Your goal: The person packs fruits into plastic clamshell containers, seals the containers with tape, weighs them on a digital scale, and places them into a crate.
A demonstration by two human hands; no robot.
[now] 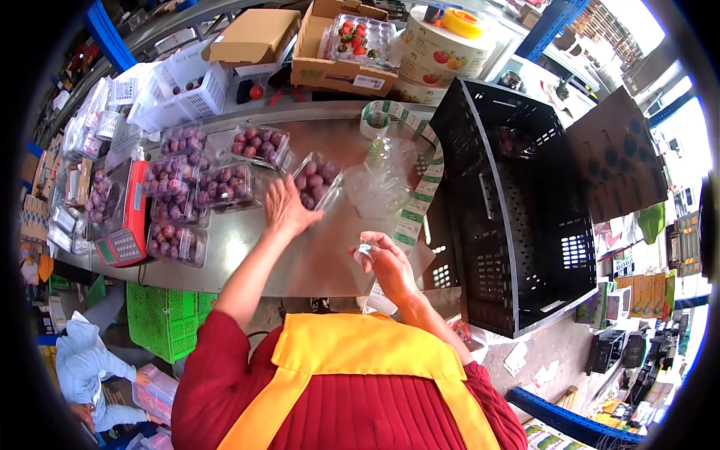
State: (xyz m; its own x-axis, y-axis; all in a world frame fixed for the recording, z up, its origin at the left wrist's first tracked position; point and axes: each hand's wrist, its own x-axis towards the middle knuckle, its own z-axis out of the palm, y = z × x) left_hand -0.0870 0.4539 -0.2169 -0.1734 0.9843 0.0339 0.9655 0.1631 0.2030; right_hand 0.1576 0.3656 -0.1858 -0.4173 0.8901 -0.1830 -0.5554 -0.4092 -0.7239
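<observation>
Purple plums are sitting packed on the counter, the left hand spreading its unclenched fingers at the pack's edge, seemingly for steadying, while the right hand is pinching a small whitish piece.

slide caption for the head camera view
Left hand spread beside a box of purple fruit, right hand pinching a small pale piece near a label strip.

A black crate blocks low movement to the right. Just left of the crate, a curling label strip and then crumpled clear plastic obstruct a low sweep across the table. Well left of the crate, plum boxes crowd the way; between them and the crate, nearer the person, bare metal leaves passage.
</observation>
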